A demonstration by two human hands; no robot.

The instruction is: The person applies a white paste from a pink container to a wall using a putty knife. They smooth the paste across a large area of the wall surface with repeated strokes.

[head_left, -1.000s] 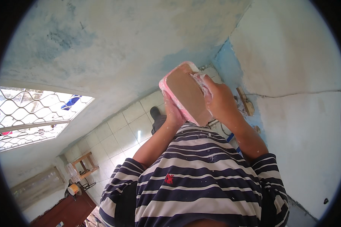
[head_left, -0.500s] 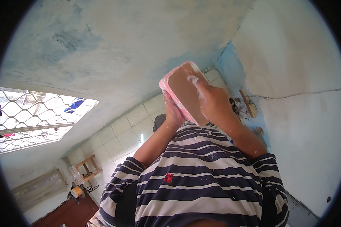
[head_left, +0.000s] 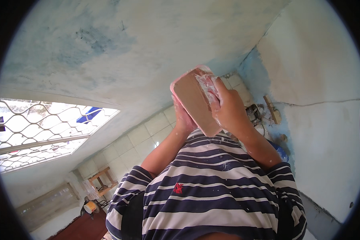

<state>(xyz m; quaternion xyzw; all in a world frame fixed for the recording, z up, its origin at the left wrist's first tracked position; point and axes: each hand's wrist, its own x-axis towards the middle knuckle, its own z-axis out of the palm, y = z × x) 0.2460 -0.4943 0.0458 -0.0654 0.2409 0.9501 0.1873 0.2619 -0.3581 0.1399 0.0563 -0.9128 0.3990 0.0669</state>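
In front of my chest is a rectangular pink-rimmed tray [head_left: 190, 102] with a flat brown face, tilted so its far end leans left. My left hand [head_left: 184, 119] holds it along its left side, with most of the fingers hidden behind it. White and pinkish paste [head_left: 205, 83] is smeared along its upper right part. Against that right side sits my right hand [head_left: 231, 106], its fingers curled and coated with paste. Whatever those curled fingers grip is hidden. Paste specks also dot my forearms and striped shirt [head_left: 212, 176].
A patchy plastered wall [head_left: 156, 36] rises ahead, meeting another wall [head_left: 320, 64] at right. At left is a window with a wavy metal grille [head_left: 40, 128]. Pale floor tiles [head_left: 128, 154] run below, with a wooden frame [head_left: 102, 182] and a brown panel [head_left: 84, 226] lower left.
My right hand has shifted right and curled in from lying over the brown face. More paste shows at the tray's upper right. The surroundings have slid right and slightly down in view.
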